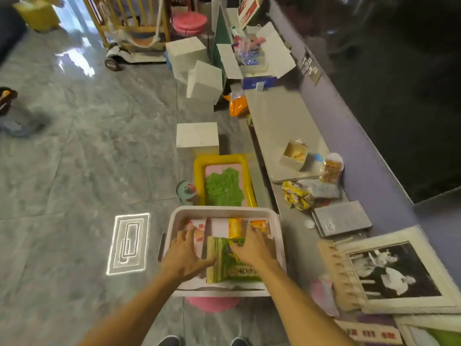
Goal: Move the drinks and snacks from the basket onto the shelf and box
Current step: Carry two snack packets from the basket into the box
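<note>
Grey stone floor [87, 151]: lying under everything, reflecting light at the far end.
Long grey shelf [279, 121]: running along the purple wall on the right, carrying a small open box [294, 156], a capped snack jar [331, 168] and a crumpled yellow snack bag [296, 193].
Framed black-and-white picture [389, 270]: leaning at the near right.
White basket [224, 211]: sitting on a pink stool [212, 303] in front of the person, holding several packets.
Yellow tray [199, 168]: lying just beyond the basket, holding green material.
Green snack packet [224, 260]: lying in the basket's near half, between both hands.
Left hand [184, 255]: reaching into the basket, fingers spreading open, resting on a pink-and-white packet [199, 228].
Right hand [254, 248]: pressing on the green packet's right side, fingers loosely splayed; whether it is gripping cannot be told.
</note>
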`<action>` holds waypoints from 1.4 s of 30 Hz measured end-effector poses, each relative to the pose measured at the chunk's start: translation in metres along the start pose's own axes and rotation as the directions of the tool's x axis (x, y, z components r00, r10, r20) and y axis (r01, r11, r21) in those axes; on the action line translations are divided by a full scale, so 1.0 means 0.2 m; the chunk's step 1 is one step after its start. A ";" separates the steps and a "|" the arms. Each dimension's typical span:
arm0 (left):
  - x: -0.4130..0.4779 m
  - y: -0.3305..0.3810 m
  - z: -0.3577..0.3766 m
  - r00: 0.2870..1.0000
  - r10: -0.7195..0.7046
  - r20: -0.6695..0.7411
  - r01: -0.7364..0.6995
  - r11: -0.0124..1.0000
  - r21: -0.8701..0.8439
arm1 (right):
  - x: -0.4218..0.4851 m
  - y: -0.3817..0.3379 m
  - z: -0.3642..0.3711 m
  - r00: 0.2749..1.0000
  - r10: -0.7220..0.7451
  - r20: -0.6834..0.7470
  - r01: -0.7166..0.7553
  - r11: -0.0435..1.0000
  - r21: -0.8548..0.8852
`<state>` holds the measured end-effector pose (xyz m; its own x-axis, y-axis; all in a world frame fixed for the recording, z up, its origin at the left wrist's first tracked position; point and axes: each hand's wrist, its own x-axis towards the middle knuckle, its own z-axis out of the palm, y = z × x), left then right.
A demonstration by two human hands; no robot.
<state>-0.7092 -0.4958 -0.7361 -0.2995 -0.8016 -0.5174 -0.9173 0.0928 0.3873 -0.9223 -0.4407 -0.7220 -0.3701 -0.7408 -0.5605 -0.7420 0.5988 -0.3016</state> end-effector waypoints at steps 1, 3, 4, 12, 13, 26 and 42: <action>0.08 -0.05 0.08 1.000 -0.013 -0.008 0.013 1.000 0.004 | 0.09 0.01 0.07 1.000 0.011 -0.009 -0.011 1.000 -0.009; 0.22 -0.14 0.23 0.999 -0.029 -0.041 0.031 0.999 0.031 | 0.26 0.03 0.19 0.998 0.027 -0.051 -0.030 0.998 -0.058; 0.27 -0.18 0.30 0.998 -0.032 -0.052 0.035 0.998 0.052 | 0.34 0.03 0.24 0.996 0.038 -0.075 -0.044 0.996 -0.082; 0.39 -0.30 0.60 0.989 -0.086 -0.121 0.079 0.995 -0.067 | 0.60 -0.01 0.54 0.949 0.173 -0.262 -0.214 0.967 -0.136; 0.38 -0.29 0.60 0.986 -0.082 -0.145 0.070 0.994 -0.086 | 0.60 -0.02 0.54 0.952 0.172 -0.255 -0.207 0.971 -0.119; 0.06 -0.13 -0.14 0.947 0.128 -0.296 -0.206 0.947 -0.247 | 0.13 -0.28 -0.15 0.934 0.065 -0.351 -0.003 0.985 0.175; -0.68 0.64 -1.71 0.732 0.459 -0.504 -0.617 0.761 -0.203 | -1.00 -0.78 -1.57 0.769 -0.008 -0.639 0.183 0.961 0.209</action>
<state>-0.6952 -0.5768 -0.3545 -0.5081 -0.8416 0.1834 -0.4600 0.4452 0.7683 -0.9088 -0.4807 -0.3197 -0.6358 -0.7692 0.0638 -0.6640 0.5029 -0.5533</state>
